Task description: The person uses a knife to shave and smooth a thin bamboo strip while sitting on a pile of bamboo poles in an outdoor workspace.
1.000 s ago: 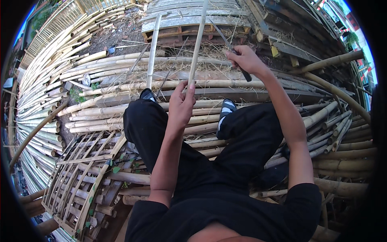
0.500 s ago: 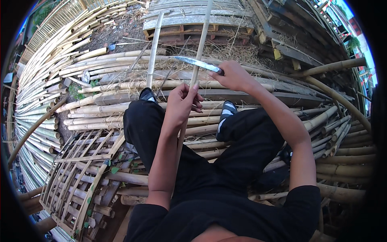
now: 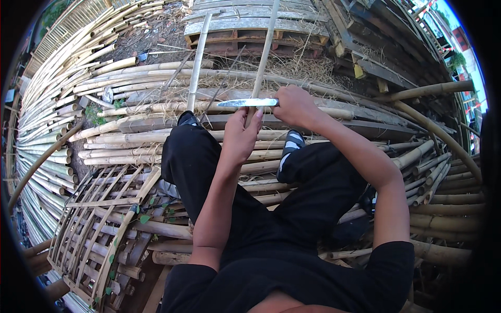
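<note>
My left hand (image 3: 243, 134) is closed around a long, narrow bamboo strip (image 3: 265, 54), which runs from my lap up past the top of the view. In my right hand (image 3: 295, 106) is a knife (image 3: 247, 103), its handle mostly hidden in the fist. The blade points left and lies across the strip, just above my left fingers. A second bamboo strip (image 3: 198, 58) stands upright by my left foot, held by neither hand.
Bamboo poles (image 3: 156, 108) lie under my feet and pile up at the left and right. A wooden pallet (image 3: 237, 30) stands ahead, with stacked timber (image 3: 378, 60) beside it. A slatted bamboo frame (image 3: 112, 219) lies at my left. A curved pole (image 3: 441, 136) stands at the right.
The knife has come down along the strip to just above my left fingers, and its blade has turned from slanting to nearly level. My left hand has shifted slightly right.
</note>
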Tool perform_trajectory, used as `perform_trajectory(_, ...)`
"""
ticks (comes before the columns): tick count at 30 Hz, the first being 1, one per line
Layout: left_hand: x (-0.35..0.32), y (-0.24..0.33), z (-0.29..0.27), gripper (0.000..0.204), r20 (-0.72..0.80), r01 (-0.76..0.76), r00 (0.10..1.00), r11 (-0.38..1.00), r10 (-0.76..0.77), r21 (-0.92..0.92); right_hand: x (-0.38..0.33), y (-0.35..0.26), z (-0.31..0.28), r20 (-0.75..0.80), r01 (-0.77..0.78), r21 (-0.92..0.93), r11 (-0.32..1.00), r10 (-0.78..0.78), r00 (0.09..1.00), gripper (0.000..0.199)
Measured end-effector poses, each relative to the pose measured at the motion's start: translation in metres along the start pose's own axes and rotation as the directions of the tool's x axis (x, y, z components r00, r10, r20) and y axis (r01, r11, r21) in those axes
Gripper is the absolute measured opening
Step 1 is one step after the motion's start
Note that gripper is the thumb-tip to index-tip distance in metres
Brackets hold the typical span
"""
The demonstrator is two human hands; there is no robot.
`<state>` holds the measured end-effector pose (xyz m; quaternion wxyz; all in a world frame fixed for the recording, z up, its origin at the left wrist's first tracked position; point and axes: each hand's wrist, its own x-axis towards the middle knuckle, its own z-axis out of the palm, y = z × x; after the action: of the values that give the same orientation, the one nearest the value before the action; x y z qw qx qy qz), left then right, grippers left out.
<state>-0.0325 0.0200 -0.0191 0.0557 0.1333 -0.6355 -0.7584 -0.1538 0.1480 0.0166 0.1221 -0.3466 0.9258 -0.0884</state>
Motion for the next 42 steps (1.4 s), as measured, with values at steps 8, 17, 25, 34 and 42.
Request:
perform_trajectory(8, -0.013, 0.018, 0.014, 0.027, -0.111, -0.05, 0.99, 0.946, 0.09, 0.319, 0.012, 0.003, -0.004, -0.023, 0.002, -0.003, 1.0, -0.002, 1.0, 0.027)
perform_trajectory(17, -0.012, 0.005, 0.011, 0.025, -0.098, -0.02, 0.994, 0.984, 0.038, 0.174, 0.019, 0.026, -0.019, -0.082, -0.224, 0.209, 0.952, 0.246, 0.966, 0.031)
perform_trajectory(25, -0.013, 0.001, 0.014, 0.022, -0.161, -0.082, 0.978, 0.954, 0.132, 0.287, 0.001, -0.009, 0.0, 0.09, -0.056, 0.107, 0.993, 0.046, 0.995, 0.027)
perform_trajectory(34, -0.022, 0.013, 0.013, 0.023, -0.145, -0.017, 0.985, 0.887, 0.094, 0.461, 0.049, 0.072, -0.027, -0.136, -0.339, 0.133, 0.931, 0.356, 0.924, 0.034)
perform_trajectory(42, -0.014, 0.004, 0.004, 0.022, -0.174, -0.029, 0.98, 0.932, 0.098, 0.362, 0.003, 0.006, 0.0, 0.12, -0.051, 0.107, 0.993, 0.038, 0.992, 0.03)
